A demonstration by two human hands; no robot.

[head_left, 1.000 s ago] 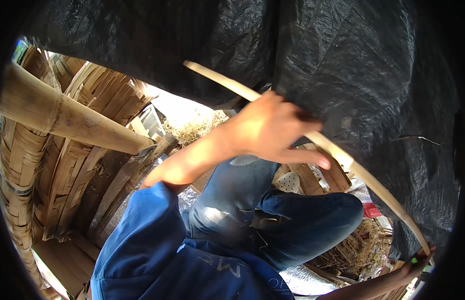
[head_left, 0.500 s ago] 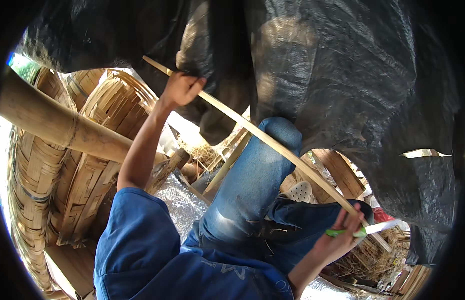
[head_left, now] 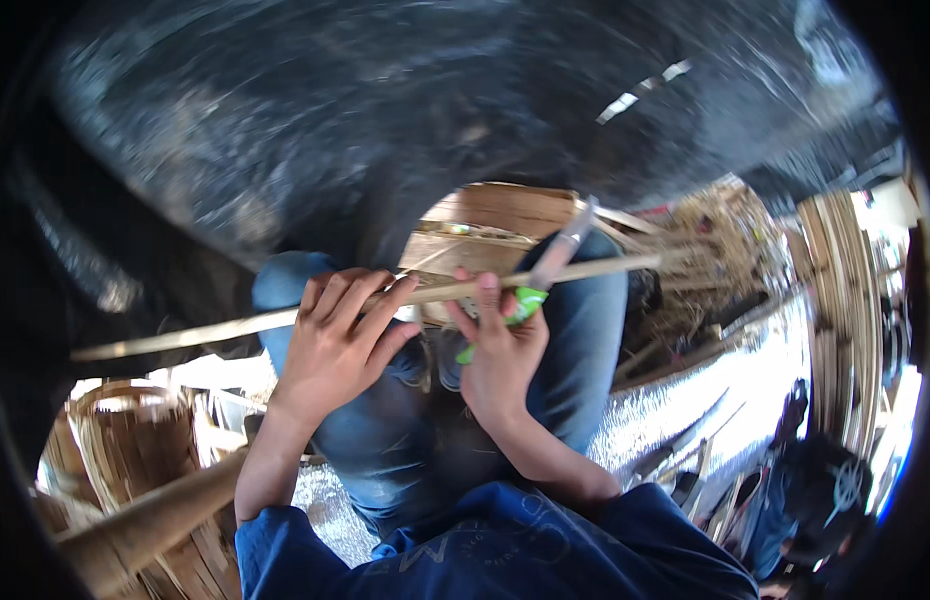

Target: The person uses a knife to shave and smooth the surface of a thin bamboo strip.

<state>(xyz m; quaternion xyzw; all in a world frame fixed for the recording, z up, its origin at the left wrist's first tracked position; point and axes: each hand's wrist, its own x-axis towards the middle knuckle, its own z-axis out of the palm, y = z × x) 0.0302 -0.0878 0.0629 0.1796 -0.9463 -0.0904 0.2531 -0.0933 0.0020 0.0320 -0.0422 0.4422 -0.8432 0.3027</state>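
A long, pale bamboo strip (head_left: 225, 328) lies across in front of me, above my jeans-covered knees. My left hand (head_left: 335, 345) is closed over it, its fingers draped across the top and the thumb below. Close by, my right hand (head_left: 505, 360) holds a knife (head_left: 568, 245) by its bright green handle, with the blade pointing up and away past the strip. The thumb and fingers of that hand also touch the strip. Part of the handle is hidden in the palm.
Dark plastic sheeting (head_left: 385, 130) hangs across the far side. A thick bamboo pole (head_left: 155, 530) and woven baskets (head_left: 135, 440) are at left. On the right are straw shavings (head_left: 725, 235), silvery sheeting (head_left: 665, 410), upright bamboo slats (head_left: 835, 300) and another person (head_left: 825, 500).
My view has turned to the right. Both hands have come much closer together on the strip, which now lies nearly level. The knife blade now points upward rather than to the right.
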